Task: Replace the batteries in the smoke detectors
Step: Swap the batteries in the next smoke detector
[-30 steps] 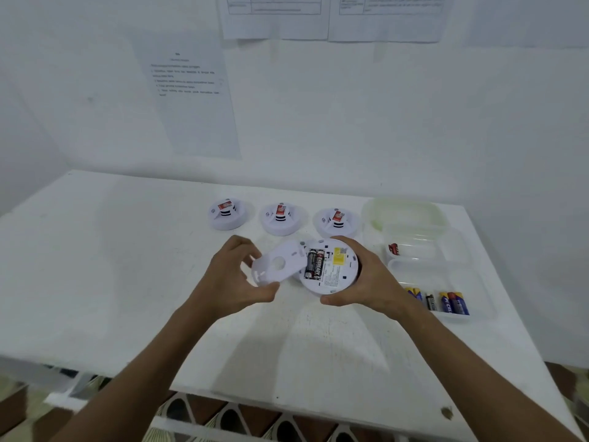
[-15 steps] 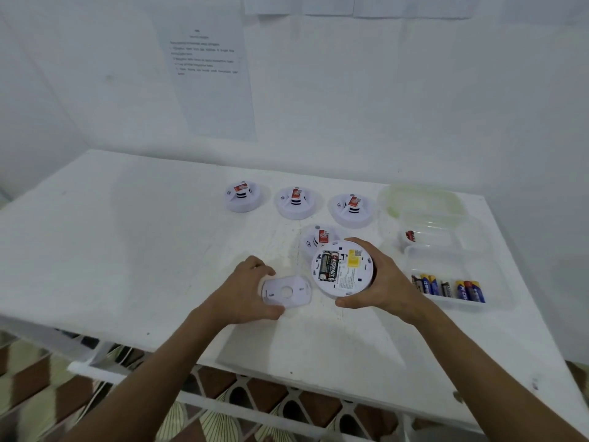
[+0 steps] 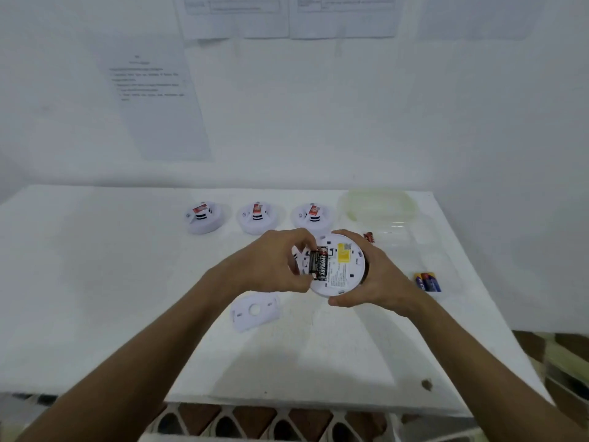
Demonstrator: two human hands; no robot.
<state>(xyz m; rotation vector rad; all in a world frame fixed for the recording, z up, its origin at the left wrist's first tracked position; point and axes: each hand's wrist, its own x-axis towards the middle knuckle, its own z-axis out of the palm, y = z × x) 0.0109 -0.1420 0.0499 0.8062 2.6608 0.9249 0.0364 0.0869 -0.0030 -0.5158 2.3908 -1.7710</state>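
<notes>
— Four detectors in all, then; where do things stand?

— On the white table (image 3: pixel 95 282) three smoke detectors (image 3: pixel 257 217) wait in a row at the back, face up; my right hand (image 3: pixel 376 279) cups the fourth, the open detector (image 3: pixel 342 266), round its rim, back side up, above the table; its cover plate (image 3: pixel 255 311) lies on the table just below my hands.

— And your left hand (image 3: pixel 271 266)?

— Fingers curled at the battery bay, pinching the old batteries (image 3: pixel 319 263), black ones; I judge I'm at the pulling-out step.

— Next?

— Lift them free without the detector twisting in my grip; then fetch new batteries (image 3: pixel 428 281) from the clear tray (image 3: pixel 446 250) on my right, minding polarity.
</notes>
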